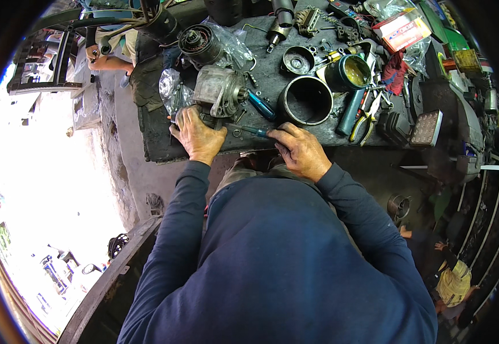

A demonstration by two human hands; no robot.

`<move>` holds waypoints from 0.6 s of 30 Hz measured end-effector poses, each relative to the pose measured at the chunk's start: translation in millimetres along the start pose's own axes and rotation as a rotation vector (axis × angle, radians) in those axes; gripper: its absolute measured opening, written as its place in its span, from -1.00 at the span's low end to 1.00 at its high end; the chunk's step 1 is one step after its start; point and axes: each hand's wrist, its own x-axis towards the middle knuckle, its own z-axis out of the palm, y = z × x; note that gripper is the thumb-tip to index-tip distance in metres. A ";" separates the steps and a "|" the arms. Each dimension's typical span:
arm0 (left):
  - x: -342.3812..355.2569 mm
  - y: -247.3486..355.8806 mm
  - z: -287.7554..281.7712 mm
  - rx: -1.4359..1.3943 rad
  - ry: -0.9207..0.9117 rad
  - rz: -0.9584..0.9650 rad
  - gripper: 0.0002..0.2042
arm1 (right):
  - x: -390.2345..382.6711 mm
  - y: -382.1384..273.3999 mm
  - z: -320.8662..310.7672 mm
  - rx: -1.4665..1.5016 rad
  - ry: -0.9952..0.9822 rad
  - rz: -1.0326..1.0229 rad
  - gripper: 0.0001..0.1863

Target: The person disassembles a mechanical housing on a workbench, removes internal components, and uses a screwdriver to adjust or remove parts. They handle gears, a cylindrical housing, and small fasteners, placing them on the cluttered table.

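Observation:
My right hand [302, 150] grips a screwdriver [256, 131] with a bluish handle, its shaft pointing left toward my left hand. My left hand [199, 136] is closed on a small dark metal part [210, 120] at the bench's near edge; the fingers hide much of it, and I cannot tell whether the screwdriver's tip touches it. Just beyond sits a grey cast-metal motor housing [218, 86]. A second screwdriver [262, 106], with a bright blue handle, lies against its right side. A small ring [237, 133] rests beside the screwdriver shaft.
An open metal cylinder [307, 101], a round cap [298, 60] and a tub of yellowish grease [352, 72] stand to the right. Yellow-handled pliers [364, 126] and a square lamp [426, 128] lie farther right. A copper-wound motor part [199, 43] stands behind the housing. Other people are nearby.

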 end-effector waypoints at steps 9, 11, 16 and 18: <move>0.2 -0.7 1.2 -0.002 -0.006 0.003 -0.19 | 6.1 6.1 -6.2 -0.100 -0.100 -0.065 -0.69; 0.6 -1.0 2.0 0.000 -0.003 0.006 -0.19 | 8.7 10.2 -6.7 -0.493 -0.005 -0.451 -0.67; -0.2 -1.8 3.2 0.008 0.016 -0.002 -0.18 | 5.6 6.5 -5.8 0.196 -0.038 0.227 -0.72; -0.2 -1.6 3.1 0.019 0.021 0.006 -0.18 | 4.2 5.0 -3.7 0.020 -0.124 0.214 -0.74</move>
